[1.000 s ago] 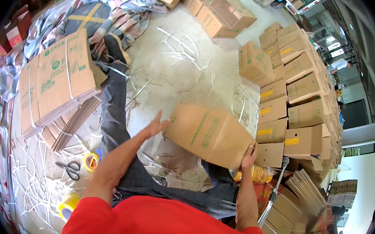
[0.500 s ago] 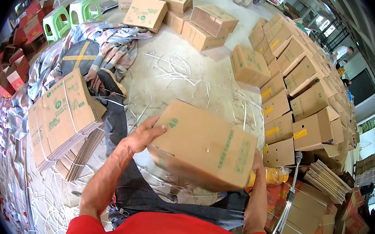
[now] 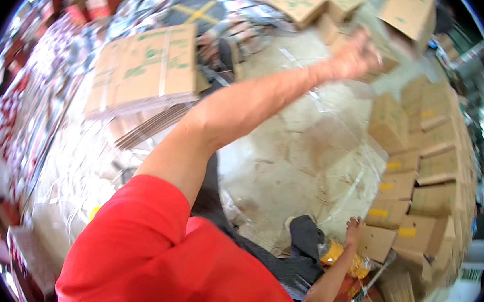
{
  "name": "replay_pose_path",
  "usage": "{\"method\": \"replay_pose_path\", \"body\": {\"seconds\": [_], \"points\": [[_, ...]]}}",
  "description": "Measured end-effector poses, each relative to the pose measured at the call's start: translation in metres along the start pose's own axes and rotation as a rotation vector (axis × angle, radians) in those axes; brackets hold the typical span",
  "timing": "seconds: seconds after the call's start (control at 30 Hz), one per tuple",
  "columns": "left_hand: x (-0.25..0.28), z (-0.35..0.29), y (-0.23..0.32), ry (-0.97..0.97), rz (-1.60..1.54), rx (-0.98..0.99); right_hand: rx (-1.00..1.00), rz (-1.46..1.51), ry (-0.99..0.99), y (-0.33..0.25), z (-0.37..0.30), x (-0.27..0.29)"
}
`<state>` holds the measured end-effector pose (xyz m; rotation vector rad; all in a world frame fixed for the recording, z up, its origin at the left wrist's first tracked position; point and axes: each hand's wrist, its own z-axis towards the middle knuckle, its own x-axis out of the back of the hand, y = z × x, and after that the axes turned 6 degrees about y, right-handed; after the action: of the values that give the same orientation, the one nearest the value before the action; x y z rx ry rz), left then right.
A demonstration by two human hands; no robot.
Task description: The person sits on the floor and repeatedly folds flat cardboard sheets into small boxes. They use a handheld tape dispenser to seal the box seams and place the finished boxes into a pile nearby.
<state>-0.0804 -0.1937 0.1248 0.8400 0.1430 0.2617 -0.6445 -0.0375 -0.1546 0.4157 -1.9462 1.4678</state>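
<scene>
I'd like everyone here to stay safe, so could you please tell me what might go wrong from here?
Beyond the outstretched left hand, a carton seems to be in the air; it could strike the nearby cartons and dent them. Loose white straps on the floor might trip someone.

A warehouse or packing floor is suggested. Along the right, a wall of stacked cartons [image 3: 435, 191] is seen, row upon row, several of them marked with yellow tape strips [image 3: 385, 186]. Further loose cartons [image 3: 295, 3] are set down at the far side of a pale, littered floor [image 3: 286, 172]. On the left, flattened cartons [image 3: 148, 68] are bound in a bundle, and white strapping [image 3: 69, 185] is strewn nearby (in quite a tangle, though blurred). Red boxes [image 3: 102, 3] are heaped at the upper left.
</scene>
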Motion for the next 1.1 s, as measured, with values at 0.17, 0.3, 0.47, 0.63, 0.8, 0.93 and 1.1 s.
{"method": "replay_pose_path", "body": {"seconds": [0.17, 0.3, 0.47, 0.63, 0.8, 0.93, 1.1], "points": [[0.087, -0.240, -0.016, 0.010, 0.234, 0.289, -0.006, 0.057, -0.264, -0.031, -0.015, -0.018], [0.202, -0.396, 0.004, 0.494, 0.600, 0.598, 0.008, -0.077, -0.384, -0.043, -0.021, -0.041], [0.312, -0.589, 0.054, 0.811, 0.946, 0.932, -0.010, -0.221, -0.500, -0.058, -0.039, -0.096], [0.337, -0.730, 0.066, 0.893, 1.057, 1.033, 0.099, -0.294, -0.773, -0.111, -0.084, -0.164], [0.388, -0.756, -0.002, 1.041, 1.384, 1.137, 0.184, -0.402, -0.836, -0.172, -0.097, -0.170], [0.419, -0.741, -0.024, 1.153, 1.325, 1.608, 0.177, -0.503, -0.712, -0.189, -0.086, -0.149], [0.424, -0.721, -0.009, 1.054, 1.254, 1.701, 0.212, -0.451, -0.729, -0.174, -0.078, -0.146]]}}
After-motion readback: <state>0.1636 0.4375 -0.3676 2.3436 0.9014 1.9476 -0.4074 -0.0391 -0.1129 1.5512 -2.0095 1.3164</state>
